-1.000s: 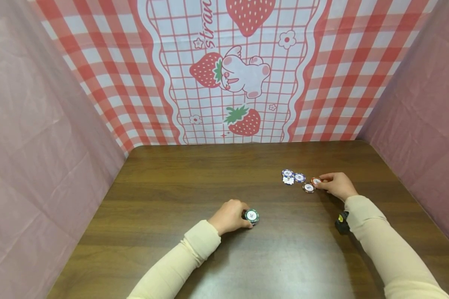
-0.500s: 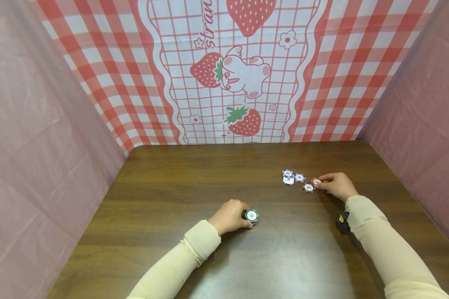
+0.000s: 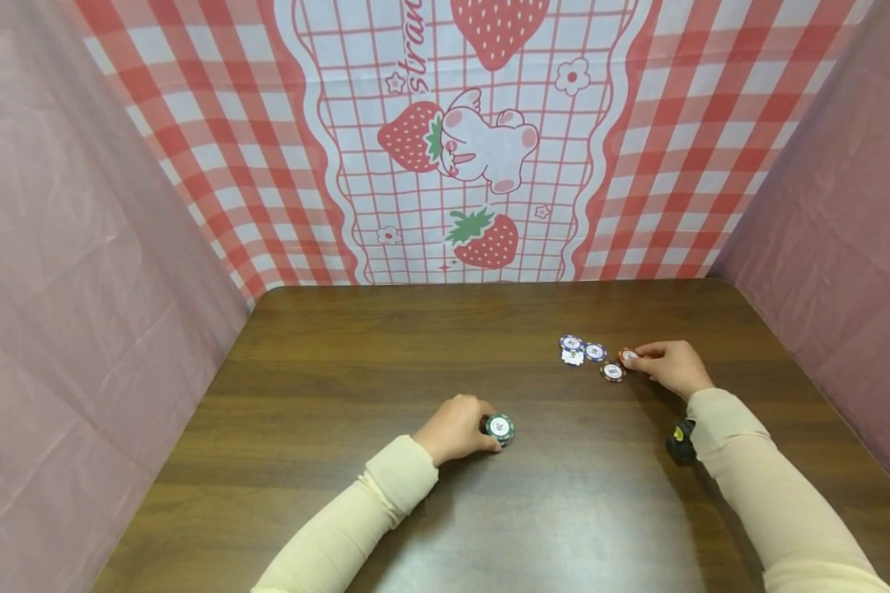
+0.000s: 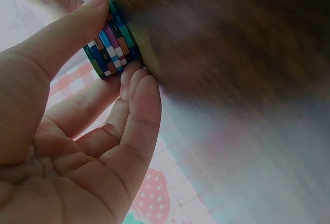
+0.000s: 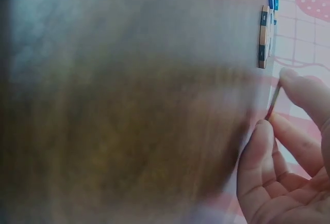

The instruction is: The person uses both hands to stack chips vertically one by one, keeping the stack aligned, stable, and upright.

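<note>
My left hand (image 3: 456, 428) grips a short stack of poker chips (image 3: 499, 429) with a green-edged chip on top. In the left wrist view, thumb and fingers hold the stack (image 4: 112, 43) by its rim, and several coloured edges show. My right hand (image 3: 671, 365) pinches a red-orange poker chip (image 3: 627, 356) between thumb and fingertips. Seen edge-on in the right wrist view, that chip (image 5: 274, 100) is tilted. Just in front of it lies a dark-and-orange-edged chip (image 3: 612, 372). To the left are two blue-edged chips (image 3: 595, 352) and a white chip (image 3: 573, 357), partly overlapped.
The brown wooden table (image 3: 356, 354) ends at a red checked strawberry cloth (image 3: 482, 165) behind. Pink cloths (image 3: 96, 288) hang along both sides. A small black device (image 3: 680, 443) sits at the right wrist.
The red-orange chip has moved slightly back, away from the dark-and-orange-edged chip, in my right hand's pinch. My left hand and its stack have stayed in place.
</note>
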`<state>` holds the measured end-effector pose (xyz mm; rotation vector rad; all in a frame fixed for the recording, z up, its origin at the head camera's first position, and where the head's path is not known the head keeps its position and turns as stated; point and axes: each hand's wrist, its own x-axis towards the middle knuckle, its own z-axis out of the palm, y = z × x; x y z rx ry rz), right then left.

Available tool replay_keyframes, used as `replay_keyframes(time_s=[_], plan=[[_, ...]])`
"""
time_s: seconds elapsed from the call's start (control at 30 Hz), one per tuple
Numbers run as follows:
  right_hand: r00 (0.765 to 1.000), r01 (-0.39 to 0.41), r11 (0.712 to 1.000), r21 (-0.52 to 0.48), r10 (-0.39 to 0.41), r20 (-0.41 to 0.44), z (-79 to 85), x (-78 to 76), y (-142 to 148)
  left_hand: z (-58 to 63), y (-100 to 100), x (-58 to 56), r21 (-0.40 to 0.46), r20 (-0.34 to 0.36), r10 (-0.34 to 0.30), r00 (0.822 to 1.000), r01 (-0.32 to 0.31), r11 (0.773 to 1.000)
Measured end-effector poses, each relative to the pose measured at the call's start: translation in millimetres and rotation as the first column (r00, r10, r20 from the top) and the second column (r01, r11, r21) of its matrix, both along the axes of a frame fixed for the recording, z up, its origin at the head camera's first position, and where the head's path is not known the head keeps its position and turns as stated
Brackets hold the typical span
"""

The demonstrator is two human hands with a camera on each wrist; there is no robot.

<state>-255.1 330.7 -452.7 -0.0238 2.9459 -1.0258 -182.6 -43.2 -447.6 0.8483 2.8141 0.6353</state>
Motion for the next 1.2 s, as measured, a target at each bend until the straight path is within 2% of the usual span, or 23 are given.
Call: replay_keyframes(time_s=[0.2,0.4,0.77,0.97,1.2], plan=[[0.995,0.034,0.999,-0.009,-0.034,-0.098,3.7,0.5,-2.5,0.7,0.1,-0.8,0.005,0.003,0.002,1.000,-0.002,1.000],[0.985,0.031,0.999,-0.028,-0.035,-0.167,14.2,3.9,-10.1,0.9,0.2,-1.0,0.009,0.001,0.002,1.000,-0.002,1.000],[0.971,-0.034,0.992,-0.121,0.004,-0.239,28.3,7.5,-35.0,0.6,0.0,-0.3,0.003,-0.004,0.003,1.000,-0.003,1.000],[0.954,-0.083,0.991,-0.107,0.048,-0.296,35.4,9.4,-50.0,-0.7,0.0,-0.5,0.005,-0.006,-0.001,1.000,0.001,1.000],[0.942,-0.139,0.984,-0.111,0.097,-0.320,42.5,14.9,-66.4,-1.4,0.1,-0.6,0.005,-0.009,-0.003,1.000,0.003,1.000]])
